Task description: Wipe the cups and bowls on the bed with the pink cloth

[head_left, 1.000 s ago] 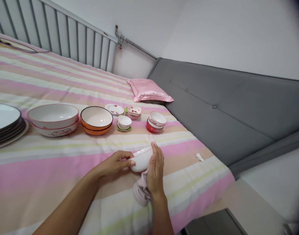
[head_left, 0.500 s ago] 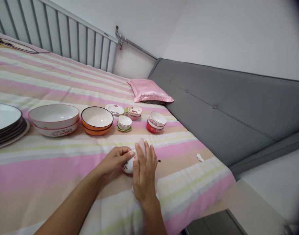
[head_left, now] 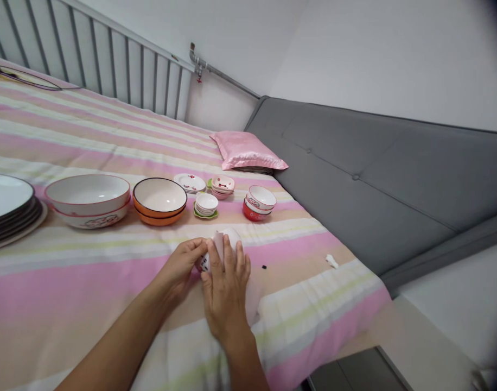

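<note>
I hold the white bowl over the bed, inboard of the near edge and of the edge along the headboard. My left hand pinches its side; my right hand, fingers slightly spread, curves over the cloth, gripping it against the outer wall. Status: wiping appears under way; this bowl is not set down. Stacked beyond: small bowls and orange bowls. Orientation: printed wall toward me; mouth direction hidden; round form, no long axis.
</note>
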Motion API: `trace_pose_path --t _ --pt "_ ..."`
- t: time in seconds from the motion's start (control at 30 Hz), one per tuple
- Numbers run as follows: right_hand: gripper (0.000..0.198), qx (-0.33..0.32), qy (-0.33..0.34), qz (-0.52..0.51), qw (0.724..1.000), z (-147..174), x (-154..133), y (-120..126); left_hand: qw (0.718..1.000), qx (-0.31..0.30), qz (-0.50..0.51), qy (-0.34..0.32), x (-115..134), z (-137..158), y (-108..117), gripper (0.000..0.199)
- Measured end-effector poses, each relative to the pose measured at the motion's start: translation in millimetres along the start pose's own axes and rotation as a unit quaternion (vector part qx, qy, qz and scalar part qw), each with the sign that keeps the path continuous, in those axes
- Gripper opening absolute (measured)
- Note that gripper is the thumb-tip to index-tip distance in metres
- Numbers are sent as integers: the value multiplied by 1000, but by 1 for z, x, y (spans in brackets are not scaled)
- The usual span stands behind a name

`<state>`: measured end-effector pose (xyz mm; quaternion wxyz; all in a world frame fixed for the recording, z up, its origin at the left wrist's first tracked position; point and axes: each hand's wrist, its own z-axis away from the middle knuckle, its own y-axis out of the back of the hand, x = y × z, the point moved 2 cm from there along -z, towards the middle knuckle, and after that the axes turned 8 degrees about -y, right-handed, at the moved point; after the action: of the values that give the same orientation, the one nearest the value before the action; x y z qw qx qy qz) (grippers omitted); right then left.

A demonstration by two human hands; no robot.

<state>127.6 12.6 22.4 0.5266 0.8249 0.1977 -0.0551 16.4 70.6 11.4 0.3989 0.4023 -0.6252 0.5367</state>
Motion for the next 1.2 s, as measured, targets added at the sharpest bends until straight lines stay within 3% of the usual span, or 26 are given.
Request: trace_pose_path --t 0.43,0.53,0.7,0.97,1.2 --pt "60 -42 50 14 998 5 -5 -14 966 106 228 56 3 -4 2 5" --pt "59 -54 54 16 997 7 -7 -16 955 150 245 75 6 -5 4 11" --pt "58 -64 58 15 996 8 -8 -18 942 172 256 129 11 -6 4 21" --pt "58 -84 61 -10 995 8 -7 -19 902 232 317 178 2 -11 18 26" --pt "58 -68 61 -26 996 6 -5 -18 923 157 306 172 8 -8 13 29"
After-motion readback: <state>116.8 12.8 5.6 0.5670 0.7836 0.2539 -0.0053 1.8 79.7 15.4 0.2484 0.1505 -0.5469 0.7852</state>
